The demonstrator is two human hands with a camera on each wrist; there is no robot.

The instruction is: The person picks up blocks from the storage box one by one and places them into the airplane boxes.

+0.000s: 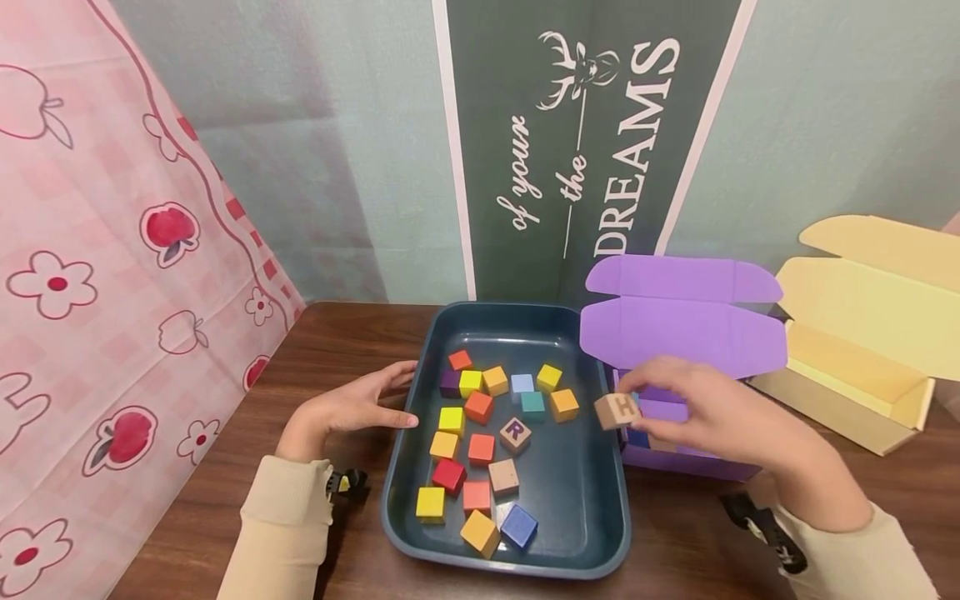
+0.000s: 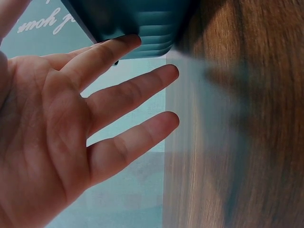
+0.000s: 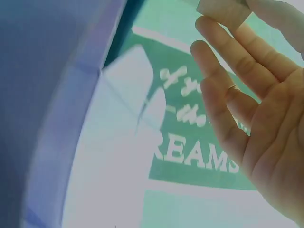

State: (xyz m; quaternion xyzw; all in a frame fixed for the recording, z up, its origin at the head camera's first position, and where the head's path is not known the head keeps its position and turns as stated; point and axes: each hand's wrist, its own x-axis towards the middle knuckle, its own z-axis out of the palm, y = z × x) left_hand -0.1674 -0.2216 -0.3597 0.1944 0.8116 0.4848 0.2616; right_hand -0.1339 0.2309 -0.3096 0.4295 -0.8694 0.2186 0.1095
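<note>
My right hand (image 1: pixel 690 408) pinches a plain wooden block marked H (image 1: pixel 619 411) between thumb and fingers, above the gap between the tray's right rim and the purple box (image 1: pixel 684 337). In the right wrist view the same wooden block (image 3: pixel 224 12) shows at the fingertips, cut off by the top edge. My left hand (image 1: pixel 358 403) rests at the left rim of the dark blue tray (image 1: pixel 577 533), fingers spread and holding nothing. Inside the tray lie several coloured blocks, a wooden block with a purple R (image 1: pixel 515 434) and a plain wooden block (image 1: pixel 503 477).
The purple box stands open right of the tray, with some blocks inside partly hidden by my right hand. Farther right is an open yellow box (image 1: pixel 847 367). A printed cloth backdrop (image 1: pixel 360 167) rises behind the brown wooden table (image 1: pixel 337 333); a pink curtain (image 1: pixel 112 275) hangs left.
</note>
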